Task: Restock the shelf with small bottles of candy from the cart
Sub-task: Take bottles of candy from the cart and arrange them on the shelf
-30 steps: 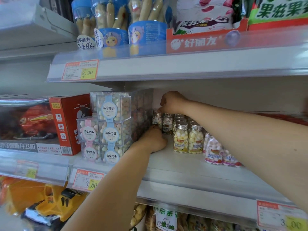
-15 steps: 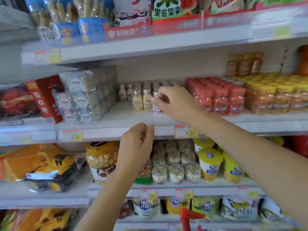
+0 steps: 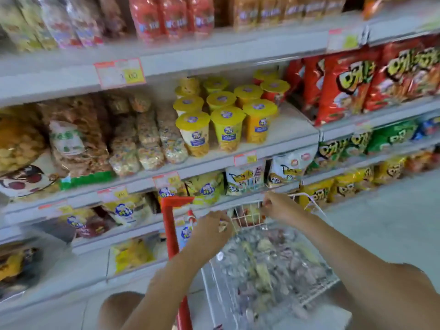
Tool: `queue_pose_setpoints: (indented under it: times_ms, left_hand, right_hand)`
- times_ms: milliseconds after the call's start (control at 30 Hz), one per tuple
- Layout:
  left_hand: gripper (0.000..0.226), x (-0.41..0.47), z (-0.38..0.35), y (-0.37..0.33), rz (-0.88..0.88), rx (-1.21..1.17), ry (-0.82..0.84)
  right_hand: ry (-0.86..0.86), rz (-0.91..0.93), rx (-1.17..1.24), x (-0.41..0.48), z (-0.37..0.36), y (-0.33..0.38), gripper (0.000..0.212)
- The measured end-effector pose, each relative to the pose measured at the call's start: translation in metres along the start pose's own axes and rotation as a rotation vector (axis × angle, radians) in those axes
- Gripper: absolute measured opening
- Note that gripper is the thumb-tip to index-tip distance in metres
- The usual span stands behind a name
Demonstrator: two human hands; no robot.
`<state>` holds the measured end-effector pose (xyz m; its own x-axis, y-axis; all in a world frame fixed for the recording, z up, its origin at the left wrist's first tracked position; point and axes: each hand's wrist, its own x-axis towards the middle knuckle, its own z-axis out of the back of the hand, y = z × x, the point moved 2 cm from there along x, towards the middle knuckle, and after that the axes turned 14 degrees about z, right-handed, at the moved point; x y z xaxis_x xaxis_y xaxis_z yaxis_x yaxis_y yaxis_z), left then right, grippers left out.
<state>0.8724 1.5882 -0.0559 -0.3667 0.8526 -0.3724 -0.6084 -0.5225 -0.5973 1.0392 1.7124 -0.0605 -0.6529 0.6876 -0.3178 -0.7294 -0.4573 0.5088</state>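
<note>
The view is motion-blurred. A wire cart basket [image 3: 319, 285] with a red frame [image 3: 170, 234] stands low in front of me, filled with several small candy bottles [image 3: 269, 265]. My left hand [image 3: 210, 232] hovers over the basket's near-left part with fingers loosely curled, and nothing is plainly held in it. My right hand [image 3: 282, 207] reaches over the basket's far end, fingers bent downward and seemingly empty. At the top left, blurred small bottles [image 3: 59, 22] stand on the upper shelf beside red bottles [image 3: 166, 17].
Shelves run along the left and back. Yellow-lidded snack cups [image 3: 226, 115] and bagged snacks [image 3: 142, 139] sit on the middle shelf, with red chip bags [image 3: 357, 79] to the right. Grey floor [image 3: 381, 222] lies right of the cart.
Both hands have left the candy shelf and dropped to the cart basket. The view has swung down and right, so the restocked shelf now sits at the top edge.
</note>
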Motion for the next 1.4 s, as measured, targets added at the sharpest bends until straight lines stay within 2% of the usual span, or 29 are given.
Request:
queue_pose_setpoints:
  times_ms: [67, 133, 267, 367, 467, 633, 733, 900, 1000, 1167, 1233, 1300, 1400]
  left_hand:
    - [0.034, 0.018, -0.035, 0.004, 0.092, 0.131, 0.11]
    - [0.047, 0.038, -0.064, 0.011, 0.188, 0.215, 0.201]
    - [0.054, 0.078, -0.115, 0.042, 0.424, 0.28, 0.3]
    - [0.045, 0.096, -0.137, 0.066, 0.548, 0.335, 0.284]
    - [0.048, 0.11, -0.154, 0.077, 0.539, 0.323, 0.275]
    - [0.059, 0.14, -0.177, 0.1, 0.603, 0.222, 0.286]
    - [0.052, 0.152, -0.181, 0.102, 0.536, 0.353, 0.305]
    - [0.048, 0.165, -0.191, 0.105, 0.47, 0.458, 0.314]
    - [0.04, 0.169, -0.192, 0.104, 0.474, 0.52, 0.317]
    - [0.029, 0.178, -0.185, 0.099, 0.466, 0.538, 0.368]
    - [0.03, 0.176, -0.182, 0.097, 0.46, 0.562, 0.372]
    - [0.03, 0.176, -0.178, 0.096, 0.432, 0.623, 0.372]
    - [0.028, 0.171, -0.168, 0.089, 0.431, 0.638, 0.402]
  right_hand:
    - [0.019, -0.094, 0.039, -0.003, -0.026, -0.039, 0.022]
    - [0.012, -0.136, 0.081, -0.005, -0.05, -0.07, 0.016]
    - [-0.078, -0.183, 0.114, 0.017, -0.095, -0.108, 0.023]
    - [-0.049, -0.126, 0.151, 0.051, -0.131, -0.119, 0.041]
    - [0.048, -0.051, 0.057, 0.071, -0.15, -0.108, 0.043]
    - [0.142, -0.022, 0.052, 0.094, -0.189, -0.12, 0.056]
    - [0.23, 0.031, -0.027, 0.108, -0.201, -0.128, 0.058]
    - [0.227, 0.23, -0.227, 0.104, -0.201, -0.121, 0.046]
    - [0.265, 0.359, -0.237, 0.089, -0.209, -0.106, 0.036]
    - [0.422, 0.392, -0.395, 0.079, -0.235, -0.083, 0.061]
    - [0.459, 0.331, -0.384, 0.078, -0.247, -0.077, 0.056]
    - [0.409, 0.241, -0.316, 0.081, -0.257, -0.073, 0.049]
    - [0.398, 0.256, -0.292, 0.082, -0.247, -0.066, 0.049]
